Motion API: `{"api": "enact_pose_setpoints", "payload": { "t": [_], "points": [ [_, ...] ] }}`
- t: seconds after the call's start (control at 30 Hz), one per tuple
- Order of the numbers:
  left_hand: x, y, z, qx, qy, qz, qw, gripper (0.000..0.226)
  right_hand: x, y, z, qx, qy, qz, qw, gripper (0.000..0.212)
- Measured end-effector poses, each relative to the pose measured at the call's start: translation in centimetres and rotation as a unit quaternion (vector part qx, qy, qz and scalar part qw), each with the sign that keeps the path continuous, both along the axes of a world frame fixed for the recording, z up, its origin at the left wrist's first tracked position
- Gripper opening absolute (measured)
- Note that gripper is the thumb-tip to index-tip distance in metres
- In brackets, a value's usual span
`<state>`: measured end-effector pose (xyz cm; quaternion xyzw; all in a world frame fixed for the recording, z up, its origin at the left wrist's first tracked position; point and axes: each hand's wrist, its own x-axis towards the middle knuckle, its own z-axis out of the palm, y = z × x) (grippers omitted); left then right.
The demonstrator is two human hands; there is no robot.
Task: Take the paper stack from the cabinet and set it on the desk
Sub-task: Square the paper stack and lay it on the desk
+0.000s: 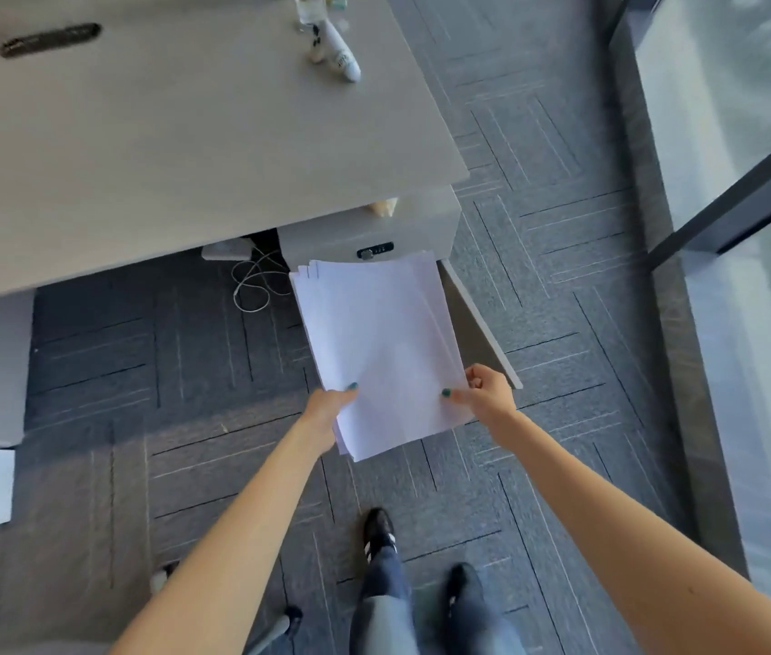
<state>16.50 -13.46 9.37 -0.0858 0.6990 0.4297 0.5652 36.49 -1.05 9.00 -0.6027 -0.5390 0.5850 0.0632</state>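
A white paper stack (pixel 379 342) hangs in the air in front of the grey cabinet (pixel 426 229), its sheets slightly fanned at the far edge. My left hand (pixel 329 408) grips the stack's near left corner, thumb on top. My right hand (pixel 485 387) grips the near right edge, thumb on top. The cabinet stands under the right end of the grey desk (pixel 161 148) and has a small lock on its front. Its door (pixel 483 323) stands open to the right of the papers.
A white bottle (pixel 341 49) lies on the desk's far right, next to a clear container. A cable slot (pixel 50 39) is at the far left. White cords (pixel 256 281) lie on the carpet under the desk. A glass wall (pixel 742 205) runs along the right. My feet (pixel 421 560) stand below.
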Motion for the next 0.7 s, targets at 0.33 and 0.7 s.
{"api": "enact_pose_setpoints", "payload": {
  "t": [0.33,0.7],
  "points": [
    [-0.9,-1.7,11.9,0.125,0.084,0.026,0.988,0.046,-0.9,0.5,11.4,0.019,0.121,0.054,0.991,0.029],
    [-13.8,-0.7,19.0,0.203,0.128,0.01,0.971,0.044,-16.4,5.0,18.1,-0.111,0.257,0.094,0.956,0.036]
  ]
}}
